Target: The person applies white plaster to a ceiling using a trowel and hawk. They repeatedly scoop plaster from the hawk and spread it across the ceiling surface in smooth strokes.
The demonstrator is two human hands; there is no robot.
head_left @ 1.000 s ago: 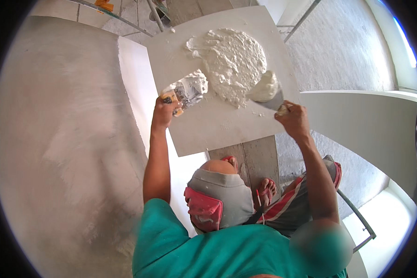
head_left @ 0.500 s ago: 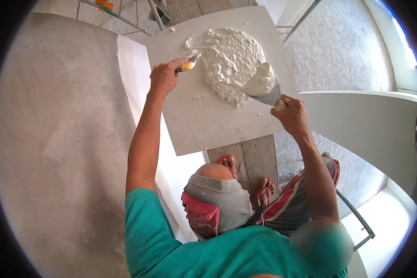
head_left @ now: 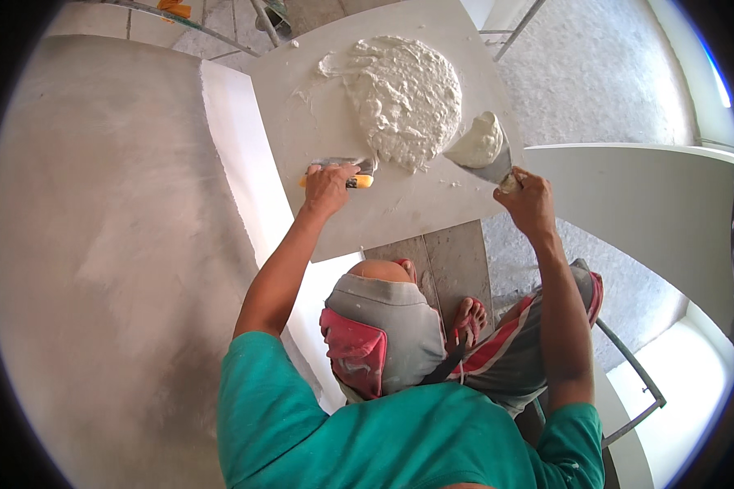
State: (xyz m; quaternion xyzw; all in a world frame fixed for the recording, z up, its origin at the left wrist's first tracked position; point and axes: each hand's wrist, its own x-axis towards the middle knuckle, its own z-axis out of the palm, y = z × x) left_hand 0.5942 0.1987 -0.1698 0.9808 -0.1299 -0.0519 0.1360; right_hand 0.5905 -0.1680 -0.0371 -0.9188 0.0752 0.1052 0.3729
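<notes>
A pale board [head_left: 383, 218] carries a broad heap of wet off-white plaster [head_left: 408, 102]. My left hand [head_left: 326, 192] is closed around the yellow-and-black handle of a trowel [head_left: 360, 181], held low over the board near the heap's lower left. The trowel's metal blade lies beyond the handle, partly covered by my fingers. To the right of the heap, my right hand [head_left: 532, 200] grips a wide putty knife [head_left: 498, 168]. A thick lump of plaster [head_left: 479, 140] sits on its blade, apart from the main heap.
A large grey plastered surface [head_left: 122, 244] spans the left, with a white strip beside the board. Wooden planks [head_left: 457, 265] lie under my feet in red flip-flops. Metal scaffold bars [head_left: 632, 375] show at lower right and the top. A curved grey panel [head_left: 652, 212] stands at right.
My left hand has brought the trowel from the heap's upper left down toward me and to the right, turning it. My right hand has shifted the loaded putty knife slightly right, away from the heap.
</notes>
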